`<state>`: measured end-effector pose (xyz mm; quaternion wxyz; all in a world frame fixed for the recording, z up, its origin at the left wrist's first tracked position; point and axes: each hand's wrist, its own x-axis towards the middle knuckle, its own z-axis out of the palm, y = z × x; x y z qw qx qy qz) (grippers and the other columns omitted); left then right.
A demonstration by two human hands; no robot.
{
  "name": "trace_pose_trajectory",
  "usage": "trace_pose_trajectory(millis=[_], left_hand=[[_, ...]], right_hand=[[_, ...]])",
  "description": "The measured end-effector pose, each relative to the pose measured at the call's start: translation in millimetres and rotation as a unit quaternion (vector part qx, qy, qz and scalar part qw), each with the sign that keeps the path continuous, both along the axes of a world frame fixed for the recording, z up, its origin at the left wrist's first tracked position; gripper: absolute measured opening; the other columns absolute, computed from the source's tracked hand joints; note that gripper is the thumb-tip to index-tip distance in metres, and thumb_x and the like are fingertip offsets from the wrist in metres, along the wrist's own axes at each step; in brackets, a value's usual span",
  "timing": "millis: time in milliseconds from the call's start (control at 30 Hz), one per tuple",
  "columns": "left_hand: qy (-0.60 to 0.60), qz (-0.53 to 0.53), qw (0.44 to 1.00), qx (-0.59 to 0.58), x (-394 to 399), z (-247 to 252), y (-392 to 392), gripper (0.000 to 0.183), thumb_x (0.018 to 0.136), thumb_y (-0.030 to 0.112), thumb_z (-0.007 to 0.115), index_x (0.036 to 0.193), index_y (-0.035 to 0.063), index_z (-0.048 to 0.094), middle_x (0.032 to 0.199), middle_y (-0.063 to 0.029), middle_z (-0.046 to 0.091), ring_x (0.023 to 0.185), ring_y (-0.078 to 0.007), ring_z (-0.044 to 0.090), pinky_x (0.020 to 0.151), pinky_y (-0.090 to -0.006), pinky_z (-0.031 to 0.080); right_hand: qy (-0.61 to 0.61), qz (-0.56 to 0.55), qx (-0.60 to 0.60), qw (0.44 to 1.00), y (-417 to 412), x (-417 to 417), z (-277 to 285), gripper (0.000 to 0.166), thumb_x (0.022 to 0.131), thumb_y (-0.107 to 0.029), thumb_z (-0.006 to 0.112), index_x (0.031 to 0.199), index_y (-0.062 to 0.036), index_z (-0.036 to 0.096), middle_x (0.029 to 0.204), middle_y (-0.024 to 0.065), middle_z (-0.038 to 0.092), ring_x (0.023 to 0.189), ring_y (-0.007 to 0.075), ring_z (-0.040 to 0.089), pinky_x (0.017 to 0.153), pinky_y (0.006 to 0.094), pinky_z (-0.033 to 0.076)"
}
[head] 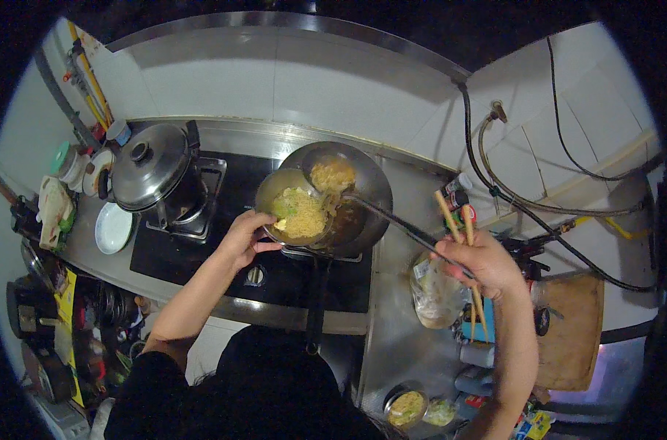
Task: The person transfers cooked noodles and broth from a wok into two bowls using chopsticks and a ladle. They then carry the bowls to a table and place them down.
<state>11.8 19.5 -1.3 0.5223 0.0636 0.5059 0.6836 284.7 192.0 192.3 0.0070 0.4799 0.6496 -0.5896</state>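
My left hand [244, 240] grips the rim of a metal bowl [265, 192], which holds yellow noodles [307, 220] and some green vegetable. The bowl overlaps the left side of a dark wok [375, 170] on the hob. In my right hand [479, 261] are the long handle of a ladle [402, 223] and a pair of wooden chopsticks [448, 214]. The ladle reaches into the wok beside the bowl, with yellowish food [332, 175] at its head. Brown liquid [347, 220] shows in the wok below. Part of the wok is hidden by the bowl.
A lidded steel pot [152, 165] stands on the left burner, near a white dish [113, 228]. The wok handle [316, 302] points toward me. Below my right hand lies a plastic bag [435, 297]. Another bowl of noodles [406, 408] sits lower right, left of a wooden board [570, 330].
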Motion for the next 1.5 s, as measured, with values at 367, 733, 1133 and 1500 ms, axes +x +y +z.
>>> trace_pose_trajectory(millis=[367,733,1133,1500], left_hand=[[-0.019,-0.024,1.0,0.003,6.8,-8.6,9.0,0.016,0.074,0.011,0.059,0.086,0.0044,0.049,0.083,-0.0055,0.055,0.072,-0.0124,0.056,0.062,-0.0382,0.056],[-0.017,-0.001,1.0,0.007,3.3,-3.2,0.7,0.02,0.074,0.014,0.059,0.089,0.004,0.052,0.088,-0.0078,0.055,0.078,-0.0171,0.058,0.064,-0.0383,0.055],[0.021,-0.022,0.999,0.028,-15.4,63.3,-4.3,0.021,0.076,0.017,0.057,0.092,0.0039,0.054,0.091,-0.0078,0.056,0.08,-0.0161,0.059,0.065,-0.0355,0.055],[0.029,-0.045,0.994,0.097,-38.0,125.6,17.3,0.037,0.075,0.019,0.059,0.104,-0.0004,0.044,0.092,-0.0153,0.054,0.071,-0.0211,0.06,0.065,-0.0357,0.055]], right_hand=[[-0.018,0.179,0.342,0.922,-42.6,9.0,-70.7,0.017,0.081,-0.022,0.054,0.074,-0.0058,0.055,0.052,0.0055,0.052,0.047,0.0146,0.05,0.046,0.031,0.038],[-0.063,0.124,0.516,0.845,-62.8,25.7,-82.9,0.015,0.078,-0.018,0.057,0.082,-0.0039,0.054,0.061,0.0165,0.055,0.058,0.0324,0.058,0.05,0.037,0.044],[-0.039,0.031,0.295,0.954,-28.3,31.2,-137.6,0.017,0.079,-0.018,0.056,0.076,-0.0013,0.052,0.063,0.0182,0.056,0.059,0.0356,0.056,0.053,0.0404,0.042],[-0.06,0.1,0.316,0.941,-17.6,21.3,-181.2,0.028,0.079,-0.027,0.053,0.081,-0.0001,0.055,0.072,0.0197,0.059,0.069,0.0377,0.057,0.064,0.0443,0.044]])
